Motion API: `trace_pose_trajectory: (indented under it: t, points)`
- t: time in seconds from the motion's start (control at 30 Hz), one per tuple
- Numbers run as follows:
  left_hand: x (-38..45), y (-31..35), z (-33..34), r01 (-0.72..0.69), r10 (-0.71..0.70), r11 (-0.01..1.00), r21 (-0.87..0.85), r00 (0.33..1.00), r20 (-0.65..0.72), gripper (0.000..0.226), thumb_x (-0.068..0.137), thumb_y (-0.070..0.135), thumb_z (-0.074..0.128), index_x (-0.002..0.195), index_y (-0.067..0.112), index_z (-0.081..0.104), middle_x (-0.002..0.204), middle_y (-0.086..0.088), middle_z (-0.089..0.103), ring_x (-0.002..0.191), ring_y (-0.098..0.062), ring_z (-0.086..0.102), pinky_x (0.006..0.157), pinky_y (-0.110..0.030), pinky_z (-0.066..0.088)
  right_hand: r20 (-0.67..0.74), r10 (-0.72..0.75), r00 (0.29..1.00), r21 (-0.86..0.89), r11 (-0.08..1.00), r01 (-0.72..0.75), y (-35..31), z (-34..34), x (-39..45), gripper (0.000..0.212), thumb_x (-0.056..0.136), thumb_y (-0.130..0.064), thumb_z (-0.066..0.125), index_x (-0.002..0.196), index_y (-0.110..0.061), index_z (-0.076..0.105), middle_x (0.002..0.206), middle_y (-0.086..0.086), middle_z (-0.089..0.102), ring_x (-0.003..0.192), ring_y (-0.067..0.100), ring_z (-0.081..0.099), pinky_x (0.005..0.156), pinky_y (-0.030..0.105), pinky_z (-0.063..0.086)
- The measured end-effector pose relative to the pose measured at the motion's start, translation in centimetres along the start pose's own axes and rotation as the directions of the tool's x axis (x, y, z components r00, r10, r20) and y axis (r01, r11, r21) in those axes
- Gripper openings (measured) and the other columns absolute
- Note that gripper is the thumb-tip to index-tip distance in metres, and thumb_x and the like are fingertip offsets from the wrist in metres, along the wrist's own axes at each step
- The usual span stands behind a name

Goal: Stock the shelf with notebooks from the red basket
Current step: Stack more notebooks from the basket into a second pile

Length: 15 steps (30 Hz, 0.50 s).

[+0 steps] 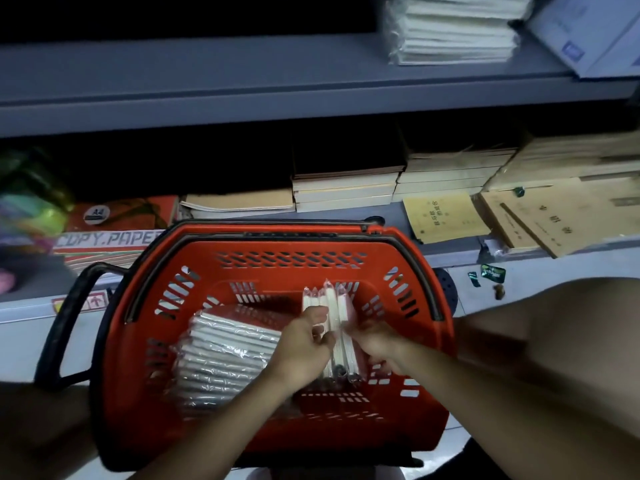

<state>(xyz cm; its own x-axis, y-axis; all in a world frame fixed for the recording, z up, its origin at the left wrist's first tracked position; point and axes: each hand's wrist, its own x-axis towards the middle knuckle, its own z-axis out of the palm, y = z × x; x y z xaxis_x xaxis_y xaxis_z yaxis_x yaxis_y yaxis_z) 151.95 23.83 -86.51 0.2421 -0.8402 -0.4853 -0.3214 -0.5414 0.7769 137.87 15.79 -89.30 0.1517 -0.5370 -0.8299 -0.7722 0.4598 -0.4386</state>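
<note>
Hands are meeting inside the red basket (pixel 145 348), left hand (pixel 304 344) and right hand (pixel 375 344) pinching upright wrapped notebooks (pixel 332 313) beside its right wall, fingers curling round them.

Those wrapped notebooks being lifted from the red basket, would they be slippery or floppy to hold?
Probably slippery: the notebooks sit in shiny plastic wrap. Likely fairly stiff, since the bundle stands on edge between the left hand and right hand. Loose ones might slide apart.

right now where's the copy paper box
In the head view the box printed COPY PAPER lies on the lower shelf at far left, just behind the red plastic basket's left rear corner, under an orange A4-labelled pack.
</note>
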Motion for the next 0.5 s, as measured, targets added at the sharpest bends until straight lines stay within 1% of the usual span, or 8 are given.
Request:
trace_pose_trajectory:
  t: [0.1,0.2,0.27,0.33,0.37,0.4,0.47,0.5]
  points:
    - [0.1,-0.2,0.0,-0.018,0.018,1.0,0.009,1.0,0.022,0.043,0.093,0.02,0.065,0.135,0.017,0.056,0.128,0.006,0.065,0.112,-0.005,0.06,0.084,0.004,0.036,-0.108,-0.093,0.99,-0.277,0.959,0.06,-0.2,-0.1,0.9,0.058,0.092,-0.062,0.053,0.115,-0.01,0.064,0.093,0.006,0.067,0.089,0.023,0.066,0.056,0.025,0.042]
    - [0.2,0.2,-0.2,-0.065,0.064,0.997,0.029,0.998,0.021,0.045,0.092,0.024,0.066,0.136,0.019,0.055,0.13,0.007,0.064,0.119,-0.008,0.06,0.101,-0.015,0.042,-0.226,-0.276,0.934,-0.42,0.893,0.163,-0.6,0.1,0.8,0.047,0.093,-0.051,0.053,0.122,-0.014,0.052,0.107,0.01,0.07,0.1,0.03,0.069,0.074,0.03,0.05]
    - [0.5,0.3,-0.4,-0.071,0.071,0.997,0.03,0.997,0.0,0.044,0.093,0.023,0.065,0.136,0.017,0.055,0.132,0.005,0.064,0.118,-0.009,0.061,0.103,-0.019,0.042,-0.23,-0.405,0.885,-0.501,0.829,0.249,-1.0,0.2,0.1,0.048,0.095,-0.038,0.052,0.137,-0.02,0.038,0.103,0.011,0.07,0.098,0.033,0.07,0.076,0.032,0.05]
    - [0.7,0.3,-0.8,-0.063,0.064,0.998,0.03,0.998,-0.012,0.044,0.093,0.023,0.064,0.135,0.016,0.055,0.132,0.003,0.064,0.113,-0.009,0.063,0.097,-0.014,0.042,-0.193,-0.477,0.858,-0.611,0.742,0.275,-0.8,0.4,-0.3,0.067,0.095,-0.013,0.05,0.152,-0.031,0.02,0.107,0.012,0.068,0.097,0.031,0.07,0.074,0.03,0.048]
    - [0.7,0.3,-1.0,-0.059,0.059,0.998,0.035,0.998,-0.012,0.044,0.094,0.023,0.064,0.136,0.015,0.055,0.132,0.004,0.064,0.11,-0.008,0.062,0.092,-0.011,0.04,-0.173,-0.482,0.859,-0.65,0.711,0.268,-0.5,0.4,-0.2,0.069,0.094,-0.005,0.047,0.153,-0.033,0.023,0.112,0.012,0.066,0.098,0.029,0.07,0.075,0.029,0.049]
    - [0.7,0.1,-1.2,-0.056,0.057,0.998,0.042,0.998,-0.014,0.043,0.094,0.023,0.063,0.136,0.015,0.055,0.132,0.004,0.064,0.106,-0.006,0.061,0.087,-0.009,0.038,-0.172,-0.475,0.863,-0.671,0.698,0.25,-0.3,0.2,0.0,0.061,0.094,-0.003,0.045,0.149,-0.029,0.037,0.116,0.01,0.065,0.1,0.028,0.069,0.078,0.029,0.051]
    - [0.6,0.0,-1.5,-0.055,0.056,0.998,0.041,0.998,-0.017,0.042,0.095,0.024,0.063,0.135,0.015,0.056,0.131,0.003,0.064,0.102,-0.005,0.059,0.083,-0.007,0.035,-0.215,-0.443,0.87,-0.644,0.734,0.214,0.0,-0.3,0.4,0.034,0.094,-0.01,0.046,0.119,-0.018,0.066,0.113,0.009,0.07,0.099,0.026,0.071,0.08,0.026,0.052]
    - [0.6,0.0,-1.5,-0.056,0.056,0.998,0.036,0.998,-0.02,0.041,0.095,0.024,0.063,0.135,0.016,0.056,0.131,0.003,0.064,0.101,-0.006,0.059,0.082,-0.007,0.035,-0.241,-0.43,0.87,-0.612,0.763,0.208,0.3,-0.7,0.5,0.026,0.093,-0.014,0.048,0.104,-0.014,0.071,0.106,0.009,0.073,0.096,0.026,0.072,0.074,0.024,0.05]
